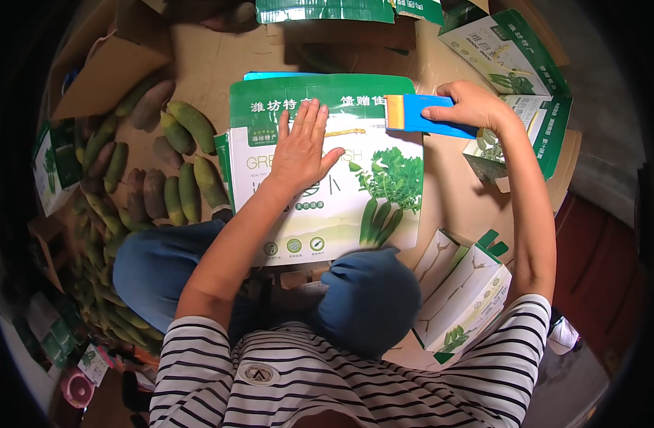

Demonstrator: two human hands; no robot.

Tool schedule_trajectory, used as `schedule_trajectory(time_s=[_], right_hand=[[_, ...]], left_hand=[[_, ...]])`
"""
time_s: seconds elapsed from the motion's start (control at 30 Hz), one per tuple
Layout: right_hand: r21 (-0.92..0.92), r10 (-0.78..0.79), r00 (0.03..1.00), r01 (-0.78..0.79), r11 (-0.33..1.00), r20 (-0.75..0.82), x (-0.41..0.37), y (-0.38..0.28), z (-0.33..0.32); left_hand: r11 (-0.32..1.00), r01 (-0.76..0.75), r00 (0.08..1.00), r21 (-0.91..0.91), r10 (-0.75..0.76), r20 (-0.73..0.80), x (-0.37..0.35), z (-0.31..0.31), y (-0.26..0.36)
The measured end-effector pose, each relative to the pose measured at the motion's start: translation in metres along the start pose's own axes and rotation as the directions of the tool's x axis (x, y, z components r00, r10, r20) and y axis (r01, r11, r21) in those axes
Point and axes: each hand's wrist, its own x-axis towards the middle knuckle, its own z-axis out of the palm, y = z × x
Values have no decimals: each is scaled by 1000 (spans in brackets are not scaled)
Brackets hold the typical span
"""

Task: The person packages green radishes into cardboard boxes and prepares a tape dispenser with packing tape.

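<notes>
A green and white printed carton stands in front of my knees, with pictures of green radishes on its face. My left hand lies flat on that face, fingers stretched out toward the green top band. In my right hand is a blue tape dispenser with a yellow toothed end. Its toothed end rests at the right part of the green band, beside the white lettering. A yellow cord handle crosses the carton between my two hands.
Many green radishes are piled on the left, beside a brown carton. Printed boxes stand at the upper right, and an opened one sits by my right knee. Another green box is at the top.
</notes>
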Motion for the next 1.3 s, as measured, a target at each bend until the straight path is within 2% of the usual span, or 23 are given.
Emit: schedule_trajectory(time_s=[0.07,0.17,0.27,0.47,0.57,0.6,0.8,1.0,1.1,1.3], right_hand=[[-44,65,997,-63,997,38,-2,5,1],[-1,30,999,-30,1000,-39,-6,10,9],[69,21,1000,-20,997,-15,-10,14,4],[82,5,1000,-3,997,-26,-22,25,-2],[51,37,998,-34,998,-53,-35,40,-5],[55,66,997,-64,996,-35,-42,46,-6],[66,202,979,-201,977,-6,-71,79,-7],[-128,238,967,-248,960,-90,-75,74,-3],[-173,179,968,-209,963,-174,-66,69,5],[-209,259,957,-282,936,-133,-59,61,0]], left_hand=[[1000,-2,1000,3,2,3,1,-4,-1],[1000,3,1000,-3,-3,3,0,-3,-1],[1000,5,1000,-3,-5,8,0,-4,0],[1000,-6,1000,-5,6,21,1,-4,0],[1000,19,999,2,-19,29,-2,2,-1],[1000,17,1000,-5,-17,-9,-2,1,0],[1000,4,1000,5,-4,15,-1,0,1],[1000,19,1000,24,-19,18,-1,-4,5],[999,5,1000,54,-7,29,1,-11,7],[998,15,1000,66,-15,8,4,-19,12]])
